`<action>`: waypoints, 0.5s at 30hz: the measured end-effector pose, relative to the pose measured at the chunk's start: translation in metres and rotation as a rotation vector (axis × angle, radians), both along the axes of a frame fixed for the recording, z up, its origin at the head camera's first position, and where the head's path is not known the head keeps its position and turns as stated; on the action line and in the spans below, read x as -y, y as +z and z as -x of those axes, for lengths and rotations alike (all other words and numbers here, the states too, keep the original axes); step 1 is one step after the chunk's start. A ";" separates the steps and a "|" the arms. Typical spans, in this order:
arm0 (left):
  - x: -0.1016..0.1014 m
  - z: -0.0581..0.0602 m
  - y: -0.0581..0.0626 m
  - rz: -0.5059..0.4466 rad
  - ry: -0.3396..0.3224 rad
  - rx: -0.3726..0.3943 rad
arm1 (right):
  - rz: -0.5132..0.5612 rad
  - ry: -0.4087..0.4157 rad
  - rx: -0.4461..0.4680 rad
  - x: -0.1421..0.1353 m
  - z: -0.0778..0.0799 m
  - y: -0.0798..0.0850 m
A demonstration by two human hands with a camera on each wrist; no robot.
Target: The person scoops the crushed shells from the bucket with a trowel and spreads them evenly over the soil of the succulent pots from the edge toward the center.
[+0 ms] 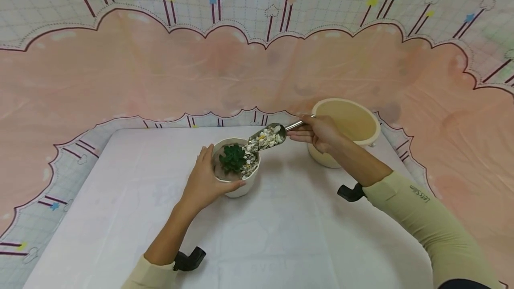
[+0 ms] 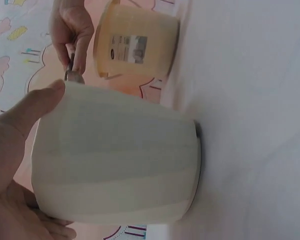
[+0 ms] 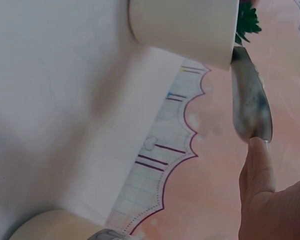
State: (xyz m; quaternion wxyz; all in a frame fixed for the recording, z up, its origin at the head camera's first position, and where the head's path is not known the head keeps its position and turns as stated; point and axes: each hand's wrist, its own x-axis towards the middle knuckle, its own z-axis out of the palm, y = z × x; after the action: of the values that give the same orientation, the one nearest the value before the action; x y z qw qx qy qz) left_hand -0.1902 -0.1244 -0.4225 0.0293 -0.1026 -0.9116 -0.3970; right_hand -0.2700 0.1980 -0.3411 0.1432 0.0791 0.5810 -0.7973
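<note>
A small white plant pot (image 1: pixel 246 189) stands on the table, holding a green leafy plant (image 1: pixel 232 158) with greyish soil around it. My left hand (image 1: pixel 205 185) grips the pot from the left, fingers at the far side and thumb along the near rim. My right hand (image 1: pixel 321 133) holds the handle of a metal scoop (image 3: pixel 252 102). White and yellowish pebbles (image 1: pixel 270 137) fill the scoop, which tilts down with its lip over the pot's right rim. More pebbles (image 1: pixel 250 167) lie on the soil right of the plant. In the left wrist view, the pot's wall (image 2: pixel 115 150) hides the plant.
A cream bucket (image 1: pixel 324 158) stands behind the right hand at the table's back right; its visible interior is plain, its bottom partly hidden by the arm. The table (image 1: pixel 281 240) has a white cover. A patterned pink cloth (image 1: pixel 160 75) hangs behind it.
</note>
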 end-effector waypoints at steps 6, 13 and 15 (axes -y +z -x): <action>0.008 0.005 0.003 -0.024 -0.079 0.019 | -0.007 -0.009 -0.001 0.001 0.001 0.001; 0.002 -0.002 0.007 -0.024 -0.030 0.058 | -0.022 -0.014 -0.003 0.003 0.000 0.002; -0.002 -0.006 0.007 -0.008 0.011 0.055 | -0.025 -0.014 0.000 0.003 0.001 0.002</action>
State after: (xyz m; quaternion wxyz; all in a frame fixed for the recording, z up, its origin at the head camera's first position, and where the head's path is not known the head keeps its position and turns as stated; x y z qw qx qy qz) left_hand -0.1846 -0.1221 -0.4160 0.0070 -0.0864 -0.9110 -0.4033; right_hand -0.2706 0.1948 -0.3392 0.1368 0.0850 0.5903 -0.7910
